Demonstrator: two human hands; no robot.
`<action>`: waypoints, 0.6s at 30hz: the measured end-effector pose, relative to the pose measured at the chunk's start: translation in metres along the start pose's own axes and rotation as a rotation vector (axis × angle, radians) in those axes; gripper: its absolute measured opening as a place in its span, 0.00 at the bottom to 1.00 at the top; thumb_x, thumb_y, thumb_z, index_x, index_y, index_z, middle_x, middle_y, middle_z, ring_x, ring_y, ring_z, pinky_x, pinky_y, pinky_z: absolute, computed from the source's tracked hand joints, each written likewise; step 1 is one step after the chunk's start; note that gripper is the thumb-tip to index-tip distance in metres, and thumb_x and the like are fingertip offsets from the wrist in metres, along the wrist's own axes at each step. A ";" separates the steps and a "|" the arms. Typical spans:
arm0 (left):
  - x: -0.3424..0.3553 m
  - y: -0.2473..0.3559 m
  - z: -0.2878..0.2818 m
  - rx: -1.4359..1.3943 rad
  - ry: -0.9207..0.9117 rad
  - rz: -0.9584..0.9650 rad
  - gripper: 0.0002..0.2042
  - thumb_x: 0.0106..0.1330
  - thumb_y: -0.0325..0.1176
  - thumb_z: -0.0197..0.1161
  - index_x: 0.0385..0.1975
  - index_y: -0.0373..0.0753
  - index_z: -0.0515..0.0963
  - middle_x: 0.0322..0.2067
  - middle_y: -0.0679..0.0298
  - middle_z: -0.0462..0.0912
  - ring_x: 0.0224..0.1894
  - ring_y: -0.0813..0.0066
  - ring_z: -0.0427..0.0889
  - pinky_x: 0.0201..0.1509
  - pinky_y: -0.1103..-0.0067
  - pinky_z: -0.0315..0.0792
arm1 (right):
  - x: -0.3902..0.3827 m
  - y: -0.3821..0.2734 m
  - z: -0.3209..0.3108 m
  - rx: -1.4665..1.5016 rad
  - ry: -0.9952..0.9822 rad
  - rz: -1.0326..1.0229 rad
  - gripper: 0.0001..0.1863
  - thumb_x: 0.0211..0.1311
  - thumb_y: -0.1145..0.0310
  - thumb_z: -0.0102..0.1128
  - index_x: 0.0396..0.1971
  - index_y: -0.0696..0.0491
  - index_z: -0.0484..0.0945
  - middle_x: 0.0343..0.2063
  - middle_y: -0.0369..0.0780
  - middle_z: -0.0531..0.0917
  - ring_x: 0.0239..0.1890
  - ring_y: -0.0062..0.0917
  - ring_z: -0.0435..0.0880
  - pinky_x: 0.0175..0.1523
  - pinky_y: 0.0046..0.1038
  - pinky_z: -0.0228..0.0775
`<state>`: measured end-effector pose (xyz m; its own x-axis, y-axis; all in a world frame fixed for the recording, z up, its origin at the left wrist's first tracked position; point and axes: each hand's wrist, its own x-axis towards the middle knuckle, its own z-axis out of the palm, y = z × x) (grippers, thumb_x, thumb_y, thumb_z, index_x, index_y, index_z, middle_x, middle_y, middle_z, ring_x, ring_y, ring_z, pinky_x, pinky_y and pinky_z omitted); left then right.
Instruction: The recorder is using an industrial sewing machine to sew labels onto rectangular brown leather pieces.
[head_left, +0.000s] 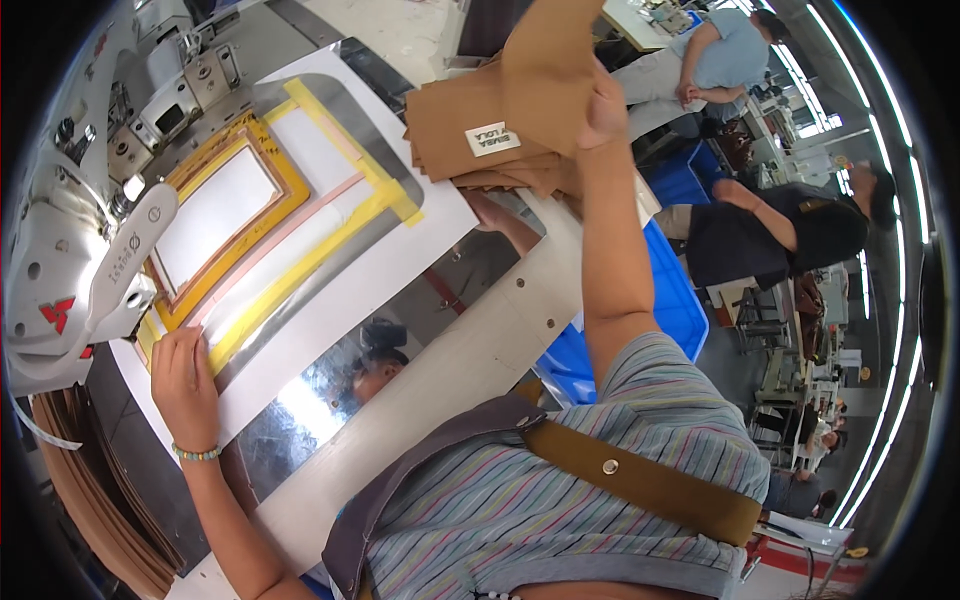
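Note:
My right hand (604,108) is raised at the upper middle, its fingers closed on the edge of a brown panel (548,85). That panel hangs over a fanned stack of similar brown panels (450,115); a small white label (492,140) shows on one of them. My left hand (186,382), with a beaded bracelet at the wrist, has its fingers curled together on the near left corner of a clear plastic template (345,232) edged with yellow tape. A yellow-brown rectangular frame (232,215) with a white middle lies on the template, beside the sewing machine.
At the left, the white sewing machine (60,270) reaches over the work. Beneath the template spreads a white sheet (400,240) on a shiny metal plate (330,400). A blue bin (672,300) stands right of the table edge. Other people work farther off at the right.

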<state>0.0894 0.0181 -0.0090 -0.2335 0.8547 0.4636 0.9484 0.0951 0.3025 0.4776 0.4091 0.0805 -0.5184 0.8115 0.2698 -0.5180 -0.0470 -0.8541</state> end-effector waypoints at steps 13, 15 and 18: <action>0.002 -0.004 0.002 -0.024 -0.027 -0.003 0.10 0.69 0.17 0.63 0.47 0.30 0.84 0.42 0.53 0.85 0.46 0.55 0.84 0.53 0.68 0.77 | -0.013 0.040 0.005 -0.519 0.014 -0.223 0.12 0.75 0.67 0.62 0.53 0.52 0.85 0.43 0.40 0.89 0.44 0.28 0.88 0.49 0.32 0.79; 0.002 -0.006 0.003 -0.017 -0.005 -0.006 0.10 0.70 0.17 0.63 0.48 0.30 0.84 0.42 0.53 0.85 0.46 0.55 0.84 0.53 0.68 0.77 | -0.007 0.037 0.010 -0.506 0.015 -0.187 0.12 0.75 0.67 0.62 0.52 0.52 0.86 0.42 0.40 0.89 0.43 0.28 0.88 0.48 0.32 0.79; 0.000 -0.006 0.003 -0.053 -0.007 -0.017 0.10 0.69 0.19 0.66 0.48 0.31 0.84 0.42 0.53 0.86 0.46 0.55 0.84 0.53 0.68 0.77 | -0.016 0.034 0.023 -0.491 0.016 -0.134 0.11 0.75 0.68 0.62 0.51 0.52 0.86 0.41 0.40 0.88 0.43 0.28 0.88 0.47 0.32 0.79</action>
<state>0.0845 0.0195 -0.0131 -0.2481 0.8566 0.4523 0.9314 0.0827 0.3544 0.4523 0.3806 0.0571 -0.4571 0.8005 0.3877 -0.1964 0.3343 -0.9218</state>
